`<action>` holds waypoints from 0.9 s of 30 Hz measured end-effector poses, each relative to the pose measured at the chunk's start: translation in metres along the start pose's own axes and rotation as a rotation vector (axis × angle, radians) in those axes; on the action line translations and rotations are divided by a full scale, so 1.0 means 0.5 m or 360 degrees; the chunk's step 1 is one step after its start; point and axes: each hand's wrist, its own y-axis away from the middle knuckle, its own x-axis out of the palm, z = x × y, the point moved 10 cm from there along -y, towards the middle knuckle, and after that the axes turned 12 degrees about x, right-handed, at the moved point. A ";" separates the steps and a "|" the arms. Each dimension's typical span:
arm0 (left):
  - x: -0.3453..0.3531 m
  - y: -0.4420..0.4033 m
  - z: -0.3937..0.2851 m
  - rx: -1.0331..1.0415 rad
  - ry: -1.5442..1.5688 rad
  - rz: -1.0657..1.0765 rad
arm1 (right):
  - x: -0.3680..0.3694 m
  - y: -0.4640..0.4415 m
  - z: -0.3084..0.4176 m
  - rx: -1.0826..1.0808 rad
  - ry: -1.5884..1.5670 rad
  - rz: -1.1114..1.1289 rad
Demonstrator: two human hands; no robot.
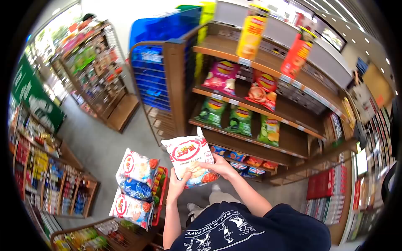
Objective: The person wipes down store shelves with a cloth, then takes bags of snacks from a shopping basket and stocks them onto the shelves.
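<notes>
In front of my body I hold a white bag of shrimp flakes (pixel 184 144) with a red oval logo, tilted slightly. My left hand (pixel 179 186) grips its lower left edge, and my right hand (pixel 221 165) is closed on its lower right side. To the left, a red basket (pixel 161 201) is piled with packets. On top of the pile lie a similar white snack bag (pixel 136 167), a blue packet (pixel 136 188) and another white bag (pixel 130 209).
Ahead is a brown shelf unit (pixel 259 119) with green chip bags (pixel 239 121) and two chip canisters (pixel 252 35). Blue crates (pixel 150 75) stand beside it. Stocked racks (pixel 90 71) are at the left; red boxes (pixel 324 184) sit at the right.
</notes>
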 end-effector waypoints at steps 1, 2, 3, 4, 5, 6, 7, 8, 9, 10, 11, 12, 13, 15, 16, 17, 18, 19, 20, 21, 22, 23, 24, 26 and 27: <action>0.023 -0.004 0.003 0.0005 0.0002 0.0064 | -0.022 0.028 0.006 0.0012 0.0011 -0.0060; 0.060 -0.006 0.011 -0.0040 0.0078 0.0171 | -0.048 0.056 0.010 0.0024 0.0023 -0.0113; 0.100 -0.008 0.015 -0.0089 0.0153 0.0273 | -0.076 0.081 0.012 0.0003 -0.0008 -0.0154; 0.136 -0.010 0.013 -0.0115 0.0215 0.0366 | -0.105 0.104 0.013 0.0001 0.0048 -0.0213; 0.166 -0.013 0.005 -0.0113 0.0215 0.0414 | -0.136 0.124 0.011 0.0003 0.0107 -0.0269; 0.205 -0.010 0.002 -0.0161 0.0182 0.0540 | -0.172 0.133 -0.003 -0.0065 0.0028 -0.0283; 0.243 -0.005 0.004 -0.0208 0.0145 0.0662 | -0.206 0.150 -0.012 -0.0079 0.0006 -0.0311; 0.274 -0.004 0.007 -0.0198 0.0130 0.0694 | -0.237 0.170 -0.018 -0.0093 0.0011 -0.0353; 0.308 0.001 0.013 -0.0201 0.0120 0.0724 | -0.270 0.192 -0.026 -0.0103 0.0012 -0.0390; 0.349 0.008 0.015 -0.0179 0.0116 0.0770 | -0.302 0.216 -0.033 -0.0129 -0.0060 -0.0391; 0.390 0.017 0.019 -0.0158 0.0113 0.0813 | -0.335 0.243 -0.041 -0.0134 -0.0084 -0.0406; 0.428 0.026 0.027 -0.0163 0.0102 0.0837 | -0.369 0.269 -0.049 -0.0136 -0.0074 -0.0431; 0.470 0.039 0.038 -0.0174 0.0089 0.0895 | -0.405 0.293 -0.060 -0.0136 -0.0065 -0.0450; 0.549 0.069 0.055 -0.0195 0.0060 0.0997 | -0.486 0.323 -0.097 -0.0170 -0.0020 -0.0506; 0.587 0.087 0.069 -0.0271 0.0014 0.1051 | -0.525 0.342 -0.118 -0.0196 -0.0057 -0.0493; 0.619 0.100 0.080 -0.0281 -0.0012 0.1049 | -0.551 0.368 -0.125 -0.0221 -0.0096 -0.0474; 0.653 0.112 0.094 -0.0261 -0.0107 0.1119 | -0.587 0.395 -0.141 -0.0161 -0.0045 -0.0579; 0.688 0.128 0.092 -0.0246 -0.0208 0.1184 | -0.621 0.405 -0.166 -0.0151 -0.0076 -0.0571; 0.716 0.147 0.093 -0.0322 -0.0209 0.1186 | -0.646 0.415 -0.189 -0.0161 -0.0156 -0.0507; 0.738 0.159 0.098 -0.0343 -0.0246 0.1177 | -0.665 0.430 -0.198 -0.0171 -0.0234 -0.0450; 0.774 0.172 0.101 -0.0307 -0.0254 0.1253 | -0.692 0.453 -0.213 -0.0125 -0.0228 -0.0487; 0.807 0.188 0.098 -0.0282 -0.0255 0.1337 | -0.717 0.468 -0.226 -0.0123 -0.0249 -0.0475; 0.835 0.207 0.100 -0.0344 -0.0198 0.1392 | -0.743 0.487 -0.242 -0.0126 -0.0293 -0.0496; 0.874 0.230 0.103 -0.0472 -0.0164 0.1340 | -0.779 0.531 -0.245 -0.0153 -0.0333 -0.0536; 0.888 0.240 0.109 -0.0590 -0.0112 0.1278 | -0.792 0.552 -0.246 -0.0160 -0.0338 -0.0548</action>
